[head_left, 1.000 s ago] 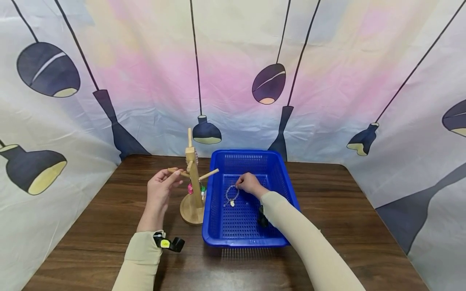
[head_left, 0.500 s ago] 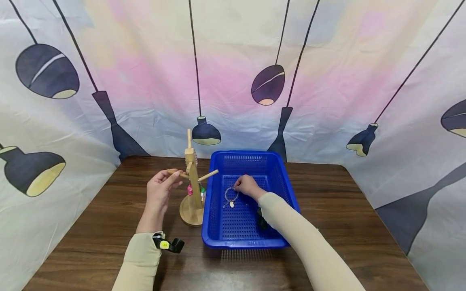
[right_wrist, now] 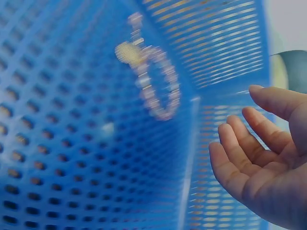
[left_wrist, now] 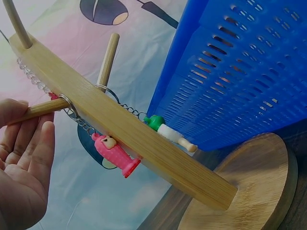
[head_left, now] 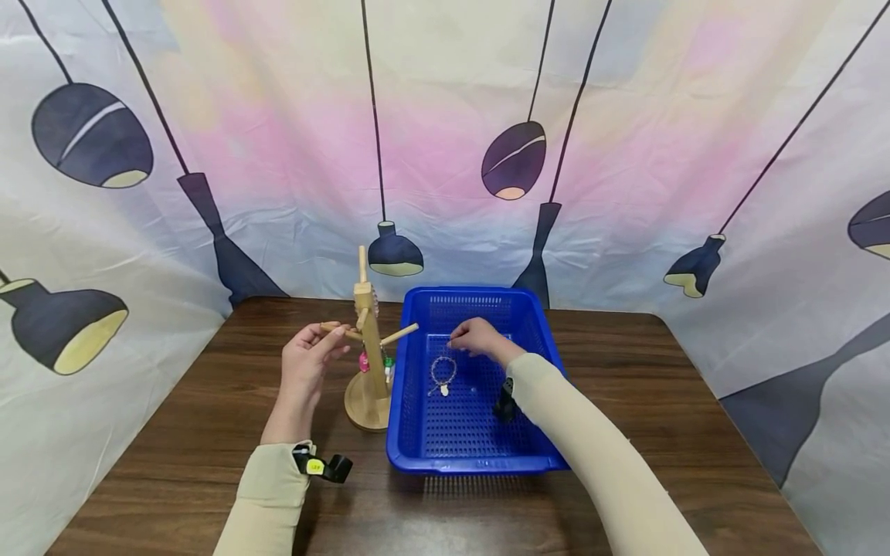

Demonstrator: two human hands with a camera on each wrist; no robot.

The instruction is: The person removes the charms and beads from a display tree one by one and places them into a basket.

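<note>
Left hand point(head_left: 304, 354) pinches peg point(left_wrist: 39, 110) of left-side stand point(head_left: 376, 369); right hand point(head_left: 480, 340) hangs relaxed, empty, near bracelet point(right_wrist: 145, 82) in basket point(head_left: 480, 466). Likely step: bracelet deposit; next, withdraw right hand.

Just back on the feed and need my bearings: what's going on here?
A person's left hand pinches a peg of the wooden stand, where a pink keychain and a green-and-white keychain hang. The right hand, holding nothing, hovers over the blue basket; a beaded bracelet lies inside, apart from that hand.

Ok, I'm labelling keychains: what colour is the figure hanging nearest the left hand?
The figure is pink, clearest in the left wrist view.
</note>
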